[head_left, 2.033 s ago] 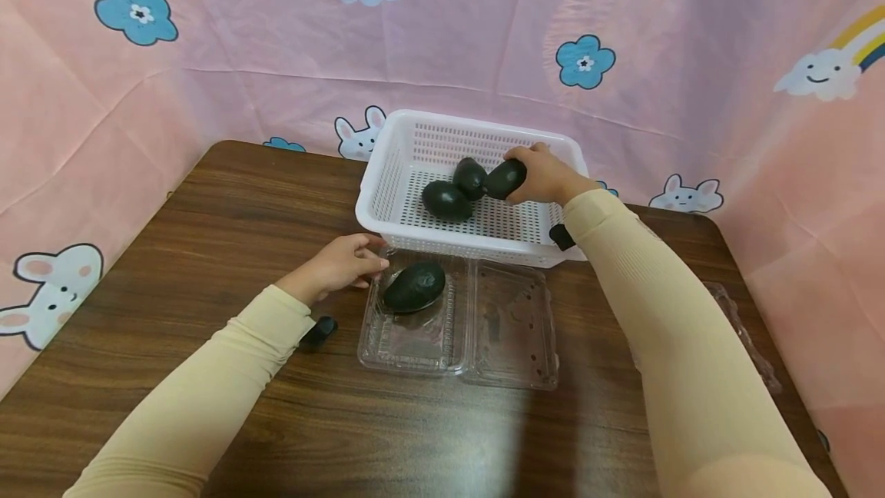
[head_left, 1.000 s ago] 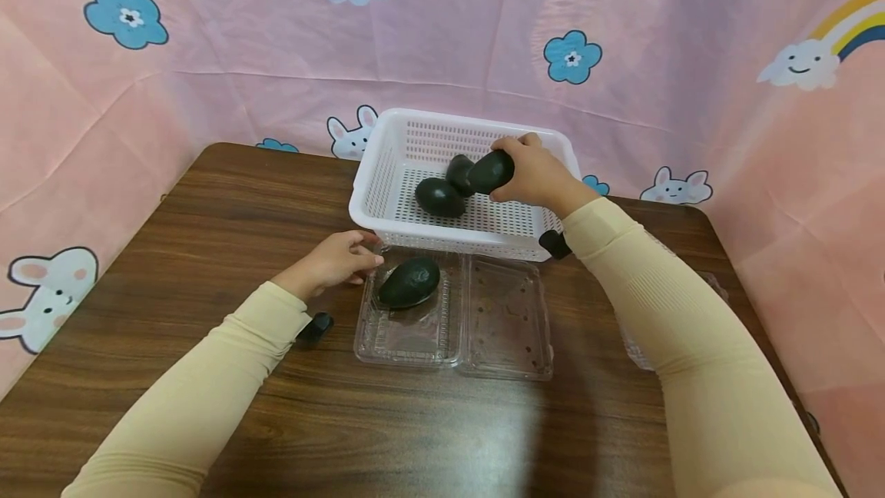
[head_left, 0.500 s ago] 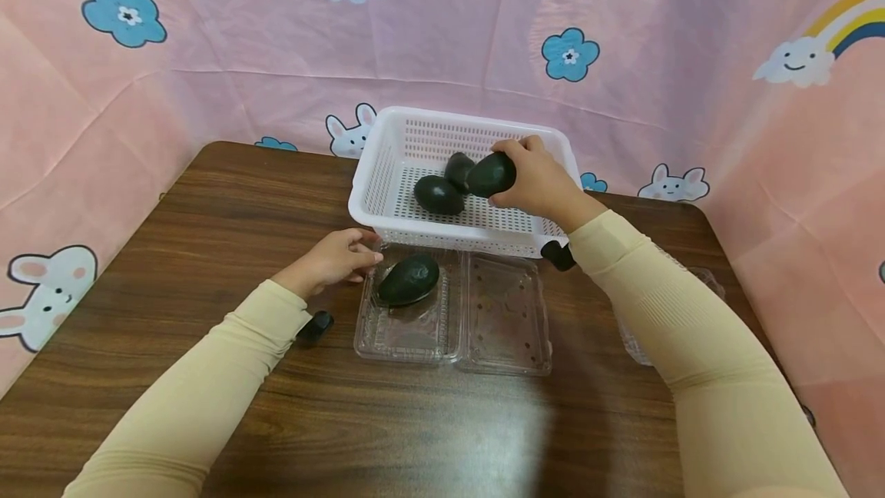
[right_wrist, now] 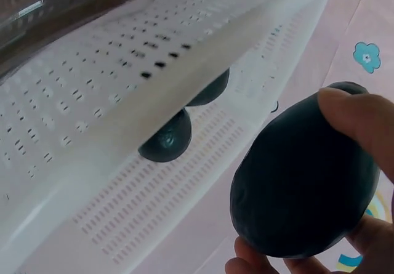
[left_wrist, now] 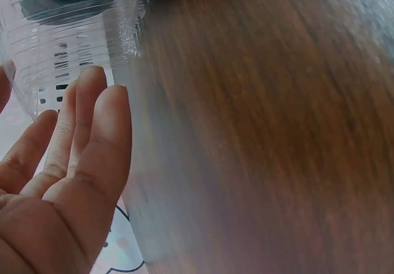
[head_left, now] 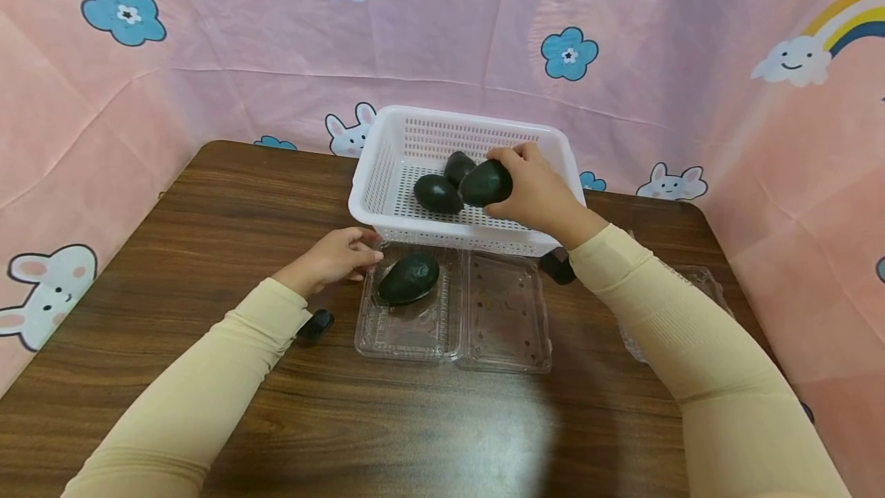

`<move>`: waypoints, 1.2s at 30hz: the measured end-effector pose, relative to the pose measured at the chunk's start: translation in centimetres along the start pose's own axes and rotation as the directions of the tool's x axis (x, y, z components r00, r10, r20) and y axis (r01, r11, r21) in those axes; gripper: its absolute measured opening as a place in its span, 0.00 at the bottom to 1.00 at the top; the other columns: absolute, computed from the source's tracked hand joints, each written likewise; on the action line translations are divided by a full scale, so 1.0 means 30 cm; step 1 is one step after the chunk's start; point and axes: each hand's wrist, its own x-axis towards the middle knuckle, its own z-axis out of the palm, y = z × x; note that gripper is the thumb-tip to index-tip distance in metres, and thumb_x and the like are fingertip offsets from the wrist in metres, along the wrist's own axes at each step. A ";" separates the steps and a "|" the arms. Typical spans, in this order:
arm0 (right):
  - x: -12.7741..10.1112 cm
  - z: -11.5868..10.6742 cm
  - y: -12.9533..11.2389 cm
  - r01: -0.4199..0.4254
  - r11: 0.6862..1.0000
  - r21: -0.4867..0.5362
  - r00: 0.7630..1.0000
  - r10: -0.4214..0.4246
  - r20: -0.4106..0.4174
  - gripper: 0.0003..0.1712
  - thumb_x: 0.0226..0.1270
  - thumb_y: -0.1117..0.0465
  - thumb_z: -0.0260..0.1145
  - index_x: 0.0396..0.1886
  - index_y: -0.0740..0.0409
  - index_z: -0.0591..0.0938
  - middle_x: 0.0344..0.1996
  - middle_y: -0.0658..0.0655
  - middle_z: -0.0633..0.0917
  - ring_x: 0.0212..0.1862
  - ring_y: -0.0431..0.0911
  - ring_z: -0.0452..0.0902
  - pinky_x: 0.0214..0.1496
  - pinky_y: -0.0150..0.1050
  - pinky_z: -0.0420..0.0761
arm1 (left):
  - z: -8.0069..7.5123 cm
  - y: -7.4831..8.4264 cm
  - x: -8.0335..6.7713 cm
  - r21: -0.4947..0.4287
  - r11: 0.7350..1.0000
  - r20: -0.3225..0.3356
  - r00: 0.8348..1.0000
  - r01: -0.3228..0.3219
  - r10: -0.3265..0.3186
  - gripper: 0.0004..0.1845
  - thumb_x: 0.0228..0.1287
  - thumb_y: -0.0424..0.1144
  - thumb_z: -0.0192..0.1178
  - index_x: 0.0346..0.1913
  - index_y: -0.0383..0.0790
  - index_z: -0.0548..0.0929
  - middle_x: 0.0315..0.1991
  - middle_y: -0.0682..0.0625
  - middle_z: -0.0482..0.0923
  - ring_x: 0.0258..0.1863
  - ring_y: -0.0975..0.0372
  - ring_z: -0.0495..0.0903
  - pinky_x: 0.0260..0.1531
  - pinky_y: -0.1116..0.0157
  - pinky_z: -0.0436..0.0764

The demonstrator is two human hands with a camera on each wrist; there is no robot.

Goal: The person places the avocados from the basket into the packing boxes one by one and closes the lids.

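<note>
the held avocado point(head_left: 485, 183) hangs over the white basket point(head_left: 387, 146), the right hand point(head_left: 535, 192) curling its fingers point(right_wrist: 360, 111) round it. two avocados point(head_left: 439, 194) lie inside. the left hand point(head_left: 332, 258), fingers relaxed, touches the clear clamshell point(head_left: 508, 329) holding another avocado point(head_left: 408, 278) on the table point(head_left: 207, 198).

Dark green avocados point(head_left: 486, 183). White perforated basket point(head_left: 376, 175). Clear clamshell point(head_left: 508, 321). Dark brown wood-grain tabletop point(head_left: 207, 206). Cream sleeves point(head_left: 207, 383). Pink backdrop point(head_left: 276, 29) printed with blue flowers, white bunnies, smiling clouds, rainbows and a yellow heart.
</note>
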 end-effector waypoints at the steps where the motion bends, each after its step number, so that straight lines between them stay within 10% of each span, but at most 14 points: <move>1: -0.005 0.002 -0.002 0.004 1.000 0.002 1.000 -0.004 -0.001 0.46 0.50 0.56 0.77 0.69 0.54 0.67 0.60 0.65 0.64 0.54 0.57 0.70 0.57 0.52 0.76 | 0.000 0.000 0.000 0.001 1.000 0.001 1.000 0.000 0.000 0.26 0.73 0.37 0.53 0.69 0.30 0.64 0.51 0.35 0.79 0.43 0.57 0.79 0.42 0.60 0.81; 36: -0.136 0.092 -0.030 0.066 0.995 0.069 0.998 -0.067 0.014 0.45 0.51 0.56 0.77 0.69 0.51 0.68 0.62 0.65 0.65 0.54 0.58 0.72 0.55 0.53 0.76 | 0.001 0.009 -0.004 0.007 1.000 0.004 1.000 0.012 -0.012 0.27 0.73 0.38 0.53 0.69 0.30 0.63 0.53 0.34 0.78 0.45 0.54 0.79 0.44 0.59 0.81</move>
